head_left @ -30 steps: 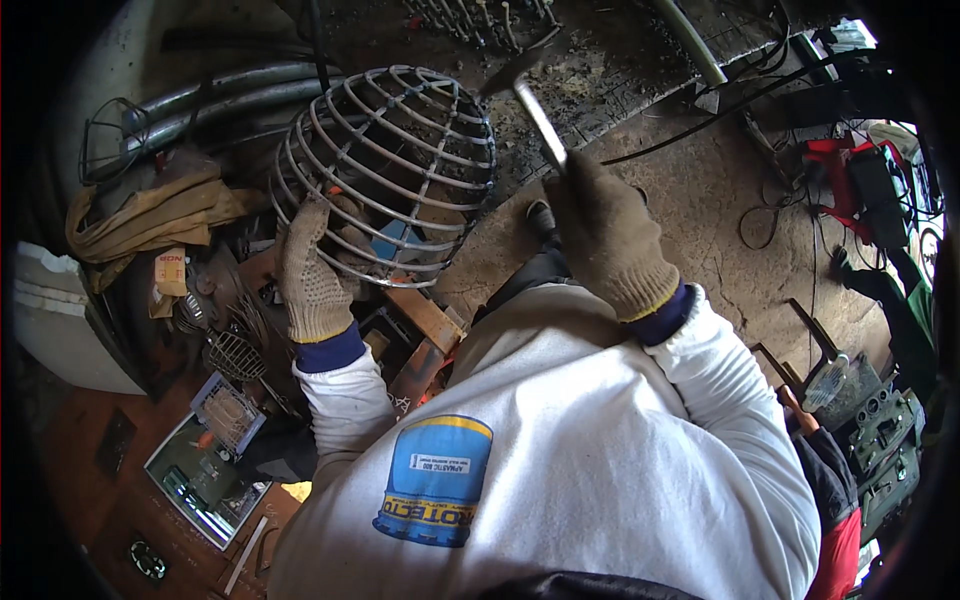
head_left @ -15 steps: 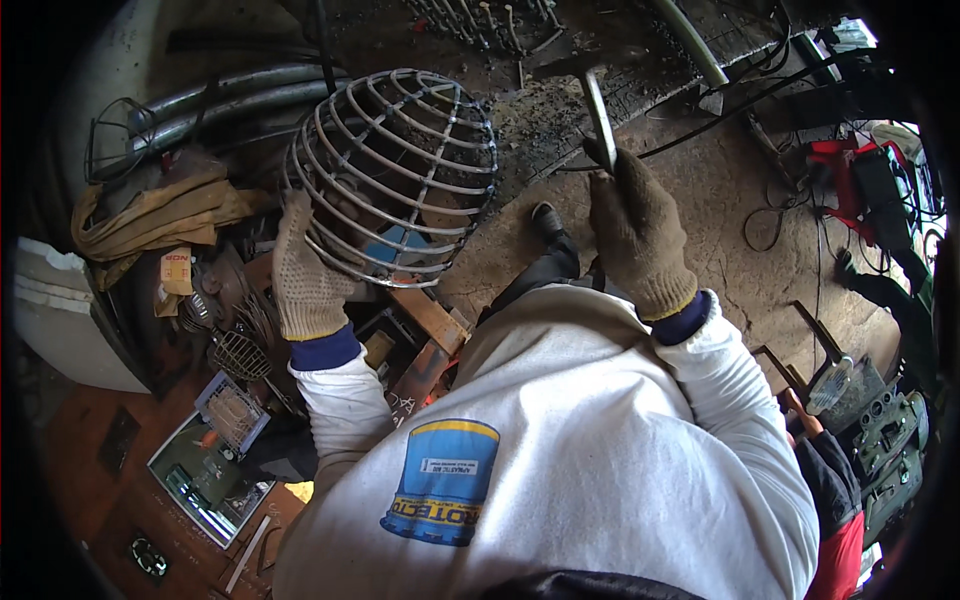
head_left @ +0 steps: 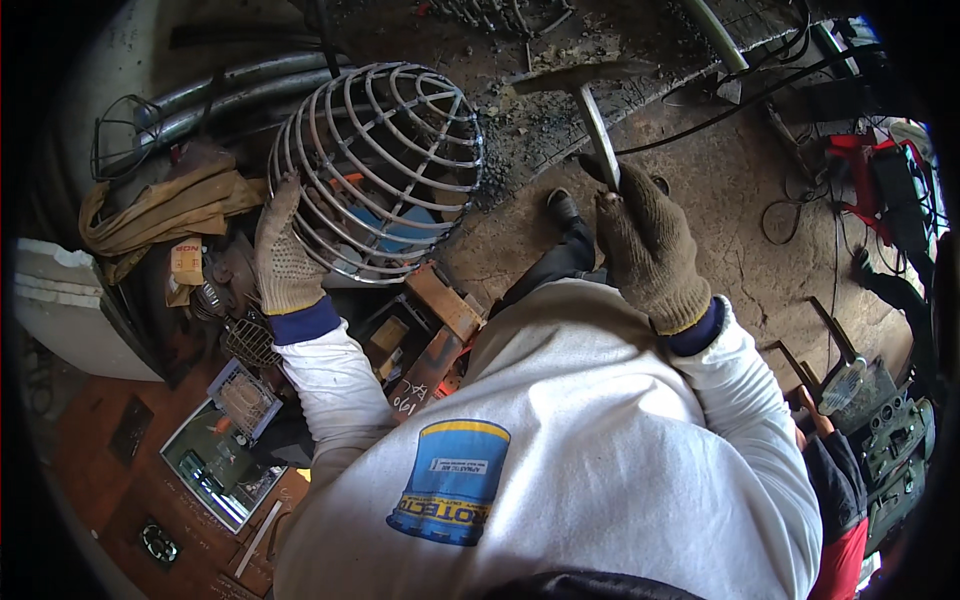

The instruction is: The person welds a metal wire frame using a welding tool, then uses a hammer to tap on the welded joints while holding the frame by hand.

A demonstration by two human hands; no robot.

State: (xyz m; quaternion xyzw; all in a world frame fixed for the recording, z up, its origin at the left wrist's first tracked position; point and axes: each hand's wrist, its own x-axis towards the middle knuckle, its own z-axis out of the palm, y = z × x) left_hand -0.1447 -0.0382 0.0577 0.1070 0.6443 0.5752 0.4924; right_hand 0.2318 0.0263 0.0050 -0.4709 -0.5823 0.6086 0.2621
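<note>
A rounded cage of welded metal rods [head_left: 427,168] is held up in front of me, its ribs crossing in a dome shape. My left hand [head_left: 285,250], in a tan knitted glove with rubber dots, grips the cage's left rim; some of its fingers are hidden behind the rods. In my gloved right hand [head_left: 650,235] is a chipping hammer [head_left: 596,125], held by its metal handle. The hammer's long, narrow head points up and away, to the right of the cage and apart from it.
A dirty workbench [head_left: 640,45] with metal rods lies ahead. To the left are metal pipes [head_left: 225,95], a brown cloth [head_left: 165,215] and a small wire basket [head_left: 250,343]. Another person's arm [head_left: 825,440] shows at lower right, beside a dark machine [head_left: 885,440].
The cage and my left hand have shifted slightly left and tilted. My right hand still holds the hammer, a little to the right and lower, with its head now in clearer sight.
</note>
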